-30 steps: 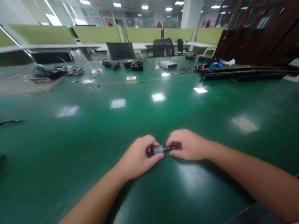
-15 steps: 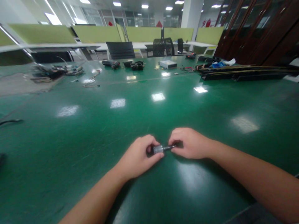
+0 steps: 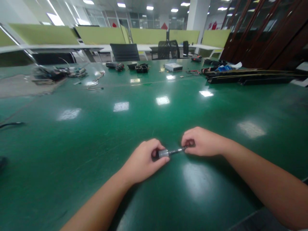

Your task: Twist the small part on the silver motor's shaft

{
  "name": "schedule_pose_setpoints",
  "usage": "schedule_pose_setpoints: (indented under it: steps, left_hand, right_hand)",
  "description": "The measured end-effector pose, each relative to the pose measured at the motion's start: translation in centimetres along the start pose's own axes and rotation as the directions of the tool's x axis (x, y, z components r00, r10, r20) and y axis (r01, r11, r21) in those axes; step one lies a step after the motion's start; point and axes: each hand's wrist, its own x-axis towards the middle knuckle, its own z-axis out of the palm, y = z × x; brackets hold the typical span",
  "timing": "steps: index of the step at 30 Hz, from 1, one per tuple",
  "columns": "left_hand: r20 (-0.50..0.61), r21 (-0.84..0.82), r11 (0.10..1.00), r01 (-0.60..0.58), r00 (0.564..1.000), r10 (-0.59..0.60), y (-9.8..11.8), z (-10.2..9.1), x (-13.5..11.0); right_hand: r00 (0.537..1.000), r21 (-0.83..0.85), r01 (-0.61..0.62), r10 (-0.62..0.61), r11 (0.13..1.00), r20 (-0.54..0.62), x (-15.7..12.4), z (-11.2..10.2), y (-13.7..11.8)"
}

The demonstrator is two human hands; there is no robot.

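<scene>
My left hand (image 3: 141, 160) is closed around a small metal cylinder (image 3: 163, 153), pinched between thumb and fingers just above the green table (image 3: 96, 134). A thin dark rod (image 3: 176, 150) sticks out of the cylinder to the right. My right hand (image 3: 203, 141) is closed, and its fingertips pinch the far end of that rod. The part of the cylinder inside my left hand is hidden.
At the table's far side lie cables and small parts (image 3: 60, 73), black components (image 3: 141, 67), a white box (image 3: 173, 66) and long dark bars (image 3: 250, 78). A black cable (image 3: 11, 124) lies at the left edge. Office chairs (image 3: 125, 52) stand behind.
My right hand has slid to the right and slightly up along the rod, so more of the rod now shows between my hands. My left hand has stayed put.
</scene>
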Motion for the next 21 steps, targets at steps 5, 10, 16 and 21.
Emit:
schedule_pose_setpoints:
  steps: [5, 10, 16, 21]
  left_hand:
    - [0.012, 0.006, 1.000, 0.005, 1.000, -0.005, 0.0, 0.0, 0.0]
    - [0.005, 0.010, 1.000, 0.010, 1.000, -0.010, -0.1, 0.2, 0.0]
    - [0.007, -0.003, 1.000, 0.006, 1.000, -0.006, -0.1, 0.1, 0.1]
    - [0.012, -0.017, 1.000, 0.021, 1.000, -0.021, 0.0, 0.2, 0.4]
  right_hand:
    - [1.000, 0.039, 0.024, -0.024, 0.999, 0.006, 0.0, 0.2, -0.2]
    - [1.000, 0.044, 0.023, -0.023, 0.999, -0.001, 0.1, 0.1, -0.2]
    - [0.999, 0.055, 0.043, -0.042, 0.998, -0.026, 0.3, 0.8, -0.7]
    - [0.994, 0.028, 0.080, -0.078, 0.996, -0.082, 1.0, 2.2, -1.2]
